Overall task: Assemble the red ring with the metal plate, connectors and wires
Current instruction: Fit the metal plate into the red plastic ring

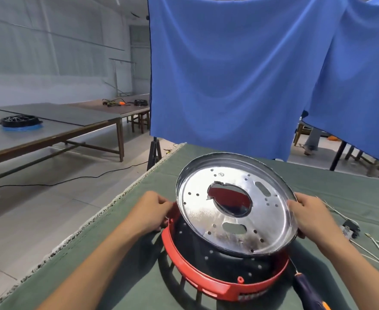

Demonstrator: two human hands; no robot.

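A round metal plate (208, 209) with a central hole and several small holes is tilted toward me, hovering over the red ring (197, 277). The ring stands on the green cloth. My right hand (311, 217) grips the plate's right rim. My left hand (152, 212) holds the red ring's left edge, close beside the plate's left rim. Thin wires (378, 247) and a small black connector (350, 227) lie on the cloth to the right of my right hand.
A screwdriver (307, 289) with a dark handle lies at the ring's lower right. The green-covered table (139, 276) ends at a frayed left edge. A blue curtain (240, 74) hangs behind. Long tables (50, 128) stand far left, one bearing a black ring.
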